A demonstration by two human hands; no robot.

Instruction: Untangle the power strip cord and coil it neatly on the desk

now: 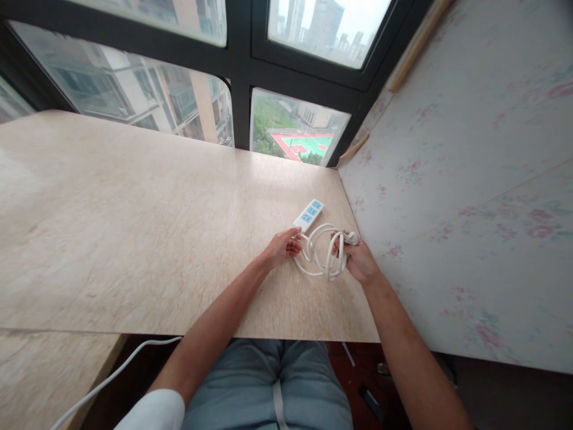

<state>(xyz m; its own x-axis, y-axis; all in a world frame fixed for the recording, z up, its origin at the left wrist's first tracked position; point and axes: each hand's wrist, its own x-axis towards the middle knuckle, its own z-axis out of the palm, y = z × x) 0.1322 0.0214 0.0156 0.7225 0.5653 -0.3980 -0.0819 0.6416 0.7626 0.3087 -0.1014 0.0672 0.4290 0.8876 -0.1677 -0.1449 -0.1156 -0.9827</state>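
A white power strip (308,215) with blue socket faces lies on the marble-look sill, slanting away from me. Its white cord (312,274) runs in loose loops between my hands. At the strip's near end, my left hand (286,246) has its fingers curled closed around the cord. My right hand (359,260) is closed on the bundled loops, close to the patterned wall. The white plug (351,237) sticks up at the top of that hand. Part of the right fingers is hidden behind the loops.
The stone sill (134,227) stretches far to the left. Dark window frames (242,71) rise behind it. A floral-papered wall (470,179) bounds the right side. Another white cable (120,364) hangs over the lower left edge. A dark object (371,401) lies on the floor below.
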